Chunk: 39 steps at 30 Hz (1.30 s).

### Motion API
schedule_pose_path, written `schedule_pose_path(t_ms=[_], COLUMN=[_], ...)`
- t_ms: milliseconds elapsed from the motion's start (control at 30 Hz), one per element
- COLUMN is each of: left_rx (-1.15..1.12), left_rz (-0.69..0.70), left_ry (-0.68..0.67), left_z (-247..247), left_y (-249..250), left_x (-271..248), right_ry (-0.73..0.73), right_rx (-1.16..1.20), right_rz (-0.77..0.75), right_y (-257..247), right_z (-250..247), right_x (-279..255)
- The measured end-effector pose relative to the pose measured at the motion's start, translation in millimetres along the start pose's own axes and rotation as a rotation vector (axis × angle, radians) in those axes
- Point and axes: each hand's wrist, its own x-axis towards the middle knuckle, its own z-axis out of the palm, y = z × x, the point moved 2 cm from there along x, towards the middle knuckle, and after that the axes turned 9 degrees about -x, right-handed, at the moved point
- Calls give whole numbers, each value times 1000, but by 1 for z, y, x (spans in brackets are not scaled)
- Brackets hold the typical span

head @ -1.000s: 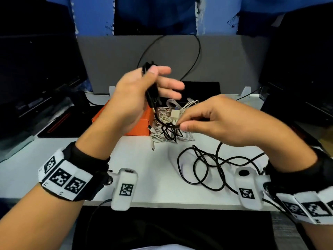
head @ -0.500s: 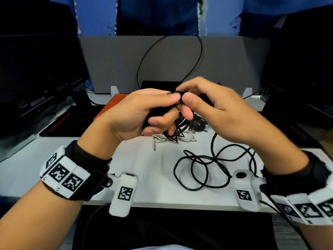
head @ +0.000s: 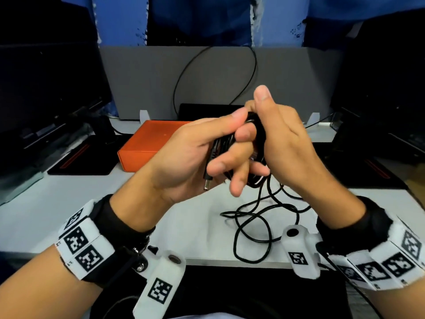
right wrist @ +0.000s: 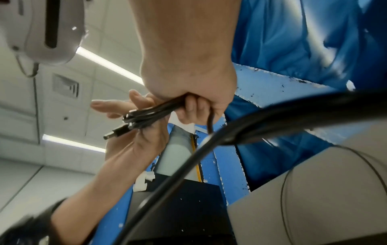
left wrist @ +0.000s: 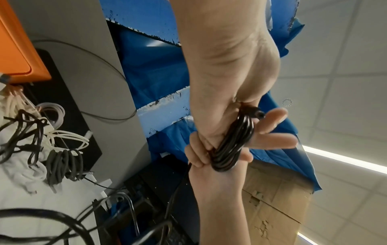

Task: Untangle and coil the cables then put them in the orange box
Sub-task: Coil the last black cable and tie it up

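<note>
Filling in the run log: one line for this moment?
step: coiling | left hand: holds black cable coil | right hand: wraps cable | loose tail on table | orange box: untouched

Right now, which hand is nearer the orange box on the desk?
Left. The left hand is raised just beside the rectangular orange box, gripping the black cable coil; the right hand sits farther right, also gripping the coil.

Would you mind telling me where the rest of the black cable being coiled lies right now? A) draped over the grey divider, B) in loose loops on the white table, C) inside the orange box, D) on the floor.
B: below the coil held in both hands, the black cable trails onto the white table in loose loops.
</note>
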Motion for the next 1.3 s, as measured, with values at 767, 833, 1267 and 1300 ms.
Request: schedule_pose_path(t_ms=[767, 833, 1267, 1300], left_rx=[1350, 1440, 160, 164], left_rz=[245, 147, 416, 410], left_ry=[441, 411, 455, 452], left_z=[-44, -47, -39, -39], left_y=[20, 20, 43, 43], left_x=[6, 3, 2, 2], right_ry=[-529, -516, -527, -532], right_rx=[-438, -531, -795, -803], right_rz=[-66, -71, -101, -102], right_y=[15, 17, 17, 17], right_z=[20, 8, -11, -9], right_x=[-4, -1, 2, 2])
